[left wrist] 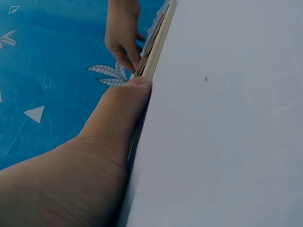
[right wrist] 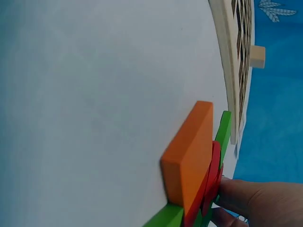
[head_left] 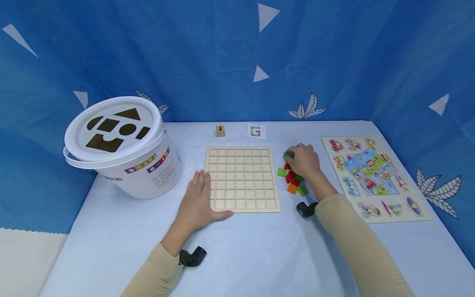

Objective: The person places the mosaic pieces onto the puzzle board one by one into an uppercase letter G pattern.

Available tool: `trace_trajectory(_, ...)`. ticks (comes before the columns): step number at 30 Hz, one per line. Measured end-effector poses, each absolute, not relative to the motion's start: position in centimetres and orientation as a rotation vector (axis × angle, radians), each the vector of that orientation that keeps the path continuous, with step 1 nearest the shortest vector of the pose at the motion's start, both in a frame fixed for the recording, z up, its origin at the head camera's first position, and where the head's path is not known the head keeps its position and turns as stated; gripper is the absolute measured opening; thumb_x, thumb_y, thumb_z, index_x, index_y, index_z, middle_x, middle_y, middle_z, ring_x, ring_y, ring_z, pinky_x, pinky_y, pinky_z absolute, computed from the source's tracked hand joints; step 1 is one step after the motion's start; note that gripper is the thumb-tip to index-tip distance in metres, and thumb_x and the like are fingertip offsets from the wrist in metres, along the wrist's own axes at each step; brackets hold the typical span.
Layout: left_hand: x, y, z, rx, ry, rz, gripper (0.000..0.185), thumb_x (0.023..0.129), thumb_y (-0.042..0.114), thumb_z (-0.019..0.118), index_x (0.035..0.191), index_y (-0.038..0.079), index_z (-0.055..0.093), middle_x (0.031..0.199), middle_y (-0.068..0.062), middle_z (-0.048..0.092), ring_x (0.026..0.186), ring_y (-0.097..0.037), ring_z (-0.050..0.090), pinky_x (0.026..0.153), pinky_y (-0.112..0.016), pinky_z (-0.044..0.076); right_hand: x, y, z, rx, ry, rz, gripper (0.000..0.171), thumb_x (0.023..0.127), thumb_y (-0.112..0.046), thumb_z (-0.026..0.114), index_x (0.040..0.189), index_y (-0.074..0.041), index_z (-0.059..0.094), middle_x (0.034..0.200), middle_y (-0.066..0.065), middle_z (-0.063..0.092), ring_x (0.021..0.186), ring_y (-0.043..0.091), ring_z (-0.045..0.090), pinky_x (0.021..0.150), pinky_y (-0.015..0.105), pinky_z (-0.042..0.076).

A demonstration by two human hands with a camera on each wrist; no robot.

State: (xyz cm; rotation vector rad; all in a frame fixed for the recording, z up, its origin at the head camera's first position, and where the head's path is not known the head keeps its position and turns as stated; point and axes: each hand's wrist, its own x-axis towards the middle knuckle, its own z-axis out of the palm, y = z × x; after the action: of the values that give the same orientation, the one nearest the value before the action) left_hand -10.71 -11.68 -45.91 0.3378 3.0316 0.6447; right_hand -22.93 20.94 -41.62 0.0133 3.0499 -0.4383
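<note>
A square wooden grid board (head_left: 240,180) lies flat on the table. My left hand (head_left: 198,202) rests along its left edge, fingers straight and thumb spread to the lower left corner; the thumb (left wrist: 120,101) shows at the board's edge in the left wrist view. Just right of the board is a small pile of coloured tiles: green tiles (head_left: 282,172), red curved pieces (head_left: 290,177) and an orange square (right wrist: 194,151). At the pile's far end, my right hand (head_left: 304,160) pinches a green tile (head_left: 286,154) between thumb and fingers.
A white lidded bucket (head_left: 163,165) with shape cutouts stands at the left. Behind the board are a wooden letter cube (head_left: 220,131) and a card with a G pattern (head_left: 256,131). At the right lies a picture puzzle board (head_left: 371,181). Blue cloth (head_left: 208,62) hangs behind.
</note>
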Motion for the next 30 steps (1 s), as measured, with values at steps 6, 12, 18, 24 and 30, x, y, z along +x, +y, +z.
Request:
trace_trajectory(6, -10.78, -11.56, -46.25, 0.344, 3.045, 0.625, 0.14, 0.062, 0.086, 0.066, 0.157, -0.004, 0.014, 0.165, -0.023, 0.011, 0.155, -0.036, 0.005, 0.125, -0.052, 0.013, -23.21, 21.44, -42.13, 0.038, 3.021, -0.615, 0.037, 0.093, -0.022, 0.07, 0.127, -0.009, 0.065, 0.115, 0.016, 0.062, 0.11, 0.033, 0.047, 0.09, 0.048, 0.052)
trace_trajectory(12, -10.79, -11.54, -46.37, 0.327, 3.035, 0.634, 0.141, 0.062, 0.087, 0.065, 0.157, -0.002, 0.013, 0.166, -0.022, 0.009, 0.156, -0.034, 0.004, 0.126, -0.051, 0.012, -23.24, 21.7, -42.19, 0.03, 2.96, -0.758, 0.032, 0.094, -0.019, 0.069, 0.124, -0.009, 0.061, 0.112, 0.013, 0.061, 0.105, 0.03, 0.049, 0.088, 0.042, 0.053)
trace_trajectory(18, -10.67, -11.55, -46.38, 0.327, 3.043, 0.657, 0.138, 0.063, 0.085, 0.066, 0.157, -0.002, 0.014, 0.166, -0.021, 0.011, 0.156, -0.034, 0.006, 0.125, -0.051, 0.013, -23.12, 21.67, -42.06, 0.009, 2.908, -0.804, 0.026, 0.096, -0.019, 0.066, 0.119, -0.011, 0.057, 0.107, 0.011, 0.059, 0.099, 0.027, 0.053, 0.082, 0.034, 0.051)
trace_trajectory(24, -10.79, -11.56, -46.57, 0.321, 3.037, 0.626, 0.139, 0.063, 0.088, 0.063, 0.158, -0.001, 0.012, 0.166, -0.019, 0.008, 0.156, -0.033, 0.004, 0.126, -0.051, 0.012, -23.16, 21.67, -41.84, 0.027, 2.895, -0.83, 0.028, 0.095, -0.021, 0.067, 0.121, -0.012, 0.058, 0.108, 0.011, 0.06, 0.097, 0.027, 0.054, 0.078, 0.032, 0.051)
trace_trajectory(30, -10.9, -11.51, -46.77, 0.322, 3.041, 0.625, 0.139, 0.063, 0.089, 0.061, 0.158, 0.0, 0.011, 0.167, -0.018, 0.007, 0.156, -0.031, 0.002, 0.126, -0.05, 0.01, -23.5, 21.45, -41.62, 0.033, 2.919, -0.847, 0.033, 0.095, -0.024, 0.067, 0.126, -0.016, 0.059, 0.113, 0.011, 0.064, 0.091, 0.026, 0.057, 0.072, 0.031, 0.053)
